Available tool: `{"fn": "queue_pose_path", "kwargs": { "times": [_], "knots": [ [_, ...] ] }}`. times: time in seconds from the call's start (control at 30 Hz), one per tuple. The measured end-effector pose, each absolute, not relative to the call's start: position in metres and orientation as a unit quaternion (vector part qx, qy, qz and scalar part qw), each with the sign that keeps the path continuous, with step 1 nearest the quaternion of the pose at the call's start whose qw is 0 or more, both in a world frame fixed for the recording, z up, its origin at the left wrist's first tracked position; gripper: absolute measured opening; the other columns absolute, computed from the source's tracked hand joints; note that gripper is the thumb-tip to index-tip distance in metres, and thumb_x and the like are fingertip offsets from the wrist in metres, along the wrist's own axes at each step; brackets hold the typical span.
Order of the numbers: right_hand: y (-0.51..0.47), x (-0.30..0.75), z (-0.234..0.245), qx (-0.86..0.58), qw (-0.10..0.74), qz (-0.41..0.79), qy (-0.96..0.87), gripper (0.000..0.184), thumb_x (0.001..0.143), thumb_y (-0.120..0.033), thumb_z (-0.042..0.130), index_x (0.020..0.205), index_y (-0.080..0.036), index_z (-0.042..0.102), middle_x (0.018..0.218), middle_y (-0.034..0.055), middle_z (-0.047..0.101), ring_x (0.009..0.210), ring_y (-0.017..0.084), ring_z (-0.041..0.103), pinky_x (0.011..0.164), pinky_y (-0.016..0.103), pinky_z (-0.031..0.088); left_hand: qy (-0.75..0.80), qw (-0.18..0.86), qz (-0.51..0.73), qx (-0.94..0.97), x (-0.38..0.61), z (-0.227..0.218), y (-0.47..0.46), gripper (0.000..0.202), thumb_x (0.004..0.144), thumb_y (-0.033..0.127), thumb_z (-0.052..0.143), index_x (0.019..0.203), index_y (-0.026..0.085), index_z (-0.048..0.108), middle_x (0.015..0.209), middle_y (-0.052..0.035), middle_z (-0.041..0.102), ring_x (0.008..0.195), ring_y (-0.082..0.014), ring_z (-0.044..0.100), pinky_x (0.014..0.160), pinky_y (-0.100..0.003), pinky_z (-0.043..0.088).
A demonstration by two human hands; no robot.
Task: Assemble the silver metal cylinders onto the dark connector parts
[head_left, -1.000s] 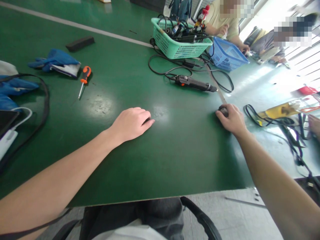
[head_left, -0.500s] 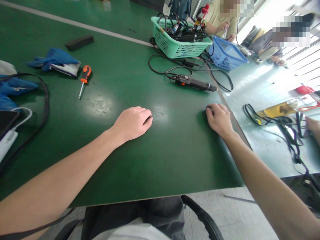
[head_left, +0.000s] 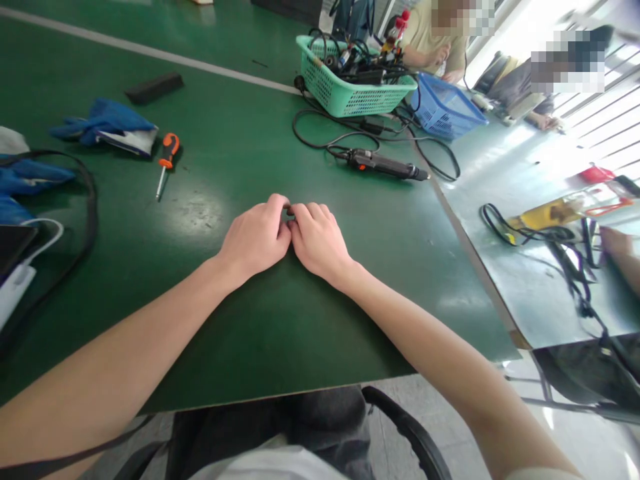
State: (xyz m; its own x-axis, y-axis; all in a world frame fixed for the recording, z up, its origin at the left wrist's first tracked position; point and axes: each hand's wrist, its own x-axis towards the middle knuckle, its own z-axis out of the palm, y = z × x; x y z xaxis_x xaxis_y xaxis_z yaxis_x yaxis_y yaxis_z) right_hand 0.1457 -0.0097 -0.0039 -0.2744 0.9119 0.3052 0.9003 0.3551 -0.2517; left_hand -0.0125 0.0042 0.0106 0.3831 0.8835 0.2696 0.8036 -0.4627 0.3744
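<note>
Left hand (head_left: 255, 238) and right hand (head_left: 323, 240) meet at curled fingertips; can't tell if clamped. Dark sliver (head_left: 289, 212) between them, mostly hidden. Under: glossy, scuffed green tabletop (head_left: 300, 327). Beyond: corded black power driver (head_left: 385, 165), green basket (head_left: 357, 100) of cables. Room: pale floor (head_left: 450, 413), co-workers (head_left: 417, 50), bright slatted window (head_left: 613, 100).

On the near tabletop (head_left: 280, 333) a corded driver (head_left: 387, 164) is lying, with a loaded basket (head_left: 360, 100) standing behind it and a second basket (head_left: 445, 113) sitting behind it to the right. Well to the driver's left a screwdriver (head_left: 167, 157) is lying; farther left a glove (head_left: 113, 123) is resting — a block (head_left: 155, 88) is lying behind that. Before the driver, to its left, the left hand (head_left: 255, 237) and right hand (head_left: 323, 240) are resting just beside each other — cords (head_left: 557, 233) are lying right of it, on the neighbouring tabletop (head_left: 555, 313).
</note>
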Motion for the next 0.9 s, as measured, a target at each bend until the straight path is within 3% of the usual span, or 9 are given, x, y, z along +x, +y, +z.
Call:
{"fn": "queue_pose_path", "kwargs": {
  "times": [0.17, 0.37, 0.47, 0.63, 0.9],
  "knots": [
    [-0.010, 0.161, 0.006, -0.539, 0.264, 0.085, -0.795, 0.035, 0.106, -0.032, 0.040, 0.135, -0.020, 0.055, 0.123, 0.0123, 0.069, 0.112, 0.030, 0.060, 0.097, 0.045, 0.048, 0.505, 0.087, 0.231, 0.827, -0.013, 0.012, 0.003, 0.042, 0.091, 0.020, 0.046, 0.134, 0.017, 0.047, 0.100, -0.0086, 0.071, 0.085, -0.0246, 0.069, 0.073, -0.036, 0.054],
    [-0.028, 0.192, 0.010, -0.493, 0.337, 0.015, -0.802, 0.026, 0.102, -0.029, 0.047, 0.119, -0.020, 0.064, 0.117, 0.0136, 0.066, 0.112, 0.030, 0.058, 0.099, 0.049, 0.050, 0.454, 0.082, 0.211, 0.862, -0.012, 0.010, 0.003, 0.039, 0.086, 0.016, 0.051, 0.125, 0.017, 0.055, 0.104, -0.0096, 0.068, 0.093, -0.0254, 0.066, 0.078, -0.038, 0.055],
    [-0.036, 0.203, 0.000, -0.467, 0.331, -0.028, -0.820, 0.021, 0.099, -0.029, 0.054, 0.115, -0.021, 0.066, 0.111, 0.0137, 0.062, 0.104, 0.030, 0.056, 0.092, 0.050, 0.052, 0.415, 0.061, 0.216, 0.882, -0.012, 0.009, 0.003, 0.044, 0.082, 0.011, 0.049, 0.125, 0.016, 0.059, 0.112, -0.0113, 0.063, 0.104, -0.0269, 0.062, 0.083, -0.039, 0.056],
    [-0.037, 0.210, -0.012, -0.462, 0.289, -0.032, -0.838, 0.023, 0.098, -0.036, 0.062, 0.114, -0.021, 0.067, 0.105, 0.0127, 0.060, 0.100, 0.030, 0.053, 0.087, 0.050, 0.052, 0.387, 0.040, 0.222, 0.894, -0.010, 0.006, 0.005, 0.049, 0.080, 0.009, 0.048, 0.126, 0.016, 0.063, 0.117, -0.0129, 0.058, 0.106, -0.0278, 0.058, 0.084, -0.042, 0.056],
    [-0.040, 0.217, -0.001, -0.404, 0.284, 0.027, -0.869, 0.016, 0.096, -0.032, 0.064, 0.107, -0.020, 0.067, 0.100, 0.0104, 0.061, 0.096, 0.027, 0.055, 0.087, 0.045, 0.054, 0.368, 0.065, 0.240, 0.896, -0.009, 0.005, 0.006, 0.052, 0.078, 0.006, 0.048, 0.126, 0.018, 0.064, 0.124, -0.0101, 0.063, 0.114, -0.0286, 0.058, 0.095, -0.045, 0.056]
  ]
}}
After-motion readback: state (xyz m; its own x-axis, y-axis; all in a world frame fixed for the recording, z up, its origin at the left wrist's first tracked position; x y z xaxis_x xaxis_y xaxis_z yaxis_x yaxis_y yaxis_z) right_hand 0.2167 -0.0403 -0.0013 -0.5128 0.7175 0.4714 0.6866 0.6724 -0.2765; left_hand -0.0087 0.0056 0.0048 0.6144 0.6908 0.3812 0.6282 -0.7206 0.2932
